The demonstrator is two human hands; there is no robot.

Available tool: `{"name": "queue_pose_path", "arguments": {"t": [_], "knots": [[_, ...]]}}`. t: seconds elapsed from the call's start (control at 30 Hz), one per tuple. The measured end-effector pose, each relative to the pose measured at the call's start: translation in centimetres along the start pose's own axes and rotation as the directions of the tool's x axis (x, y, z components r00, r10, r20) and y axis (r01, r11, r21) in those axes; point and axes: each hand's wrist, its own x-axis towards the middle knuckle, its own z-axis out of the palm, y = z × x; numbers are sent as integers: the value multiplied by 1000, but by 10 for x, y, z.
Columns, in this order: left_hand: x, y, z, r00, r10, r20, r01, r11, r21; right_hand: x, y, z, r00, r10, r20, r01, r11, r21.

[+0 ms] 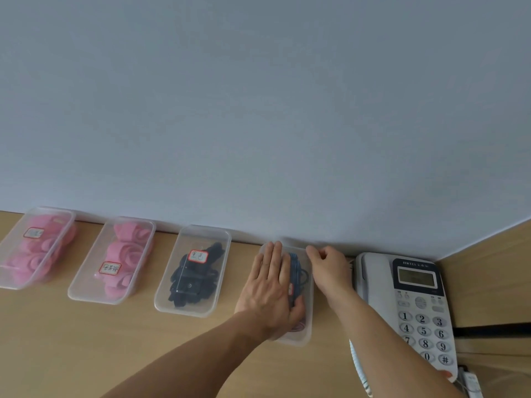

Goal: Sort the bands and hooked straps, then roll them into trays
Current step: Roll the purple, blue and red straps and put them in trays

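Pink bands [34,254]: rolled into coils, filling the far-left tray [8,285]; more pink rolls [126,262] fill the second tray [86,297] beside it.
Black straps [195,280]: bundled in the third tray [189,310], under a red-edged label.
Dark blue straps [297,271]: in the fourth tray [304,334], mostly hidden by the left hand; a thin reddish loop [298,327] shows at the near end.
Trays: all four clear, in a row on the wooden desk [143,354], far ends at the grey wall [258,110], apart from one another.
Left hand [270,288]: lies flat on top of the fourth tray, fingers straight and close together, thumb bent along the tray's near part.
Right hand [327,259]: at the far right corner of the fourth tray, by the wall, fingers curled; whether they pinch the rim cannot be told.
Telephone [416,305]: grey, keypad facing up, just right of the fourth tray.
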Motion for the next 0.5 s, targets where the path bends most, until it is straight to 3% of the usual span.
{"name": "queue_pose_path", "arguments": {"t": [0.17,0.37,0.5], "knots": [[3,0,0,1000,-6,14,6,1000,25,-5,-5,-1,992,102,80,-116,974,193],[4,-2,5,1000,-19,-5,19,1000,-4,-32,16,6,994,95,61,-111,921,373],[3,-2,5,999,-39,30,40,999,-22,-52,19,2,993,85,88,-113,911,397]]}}
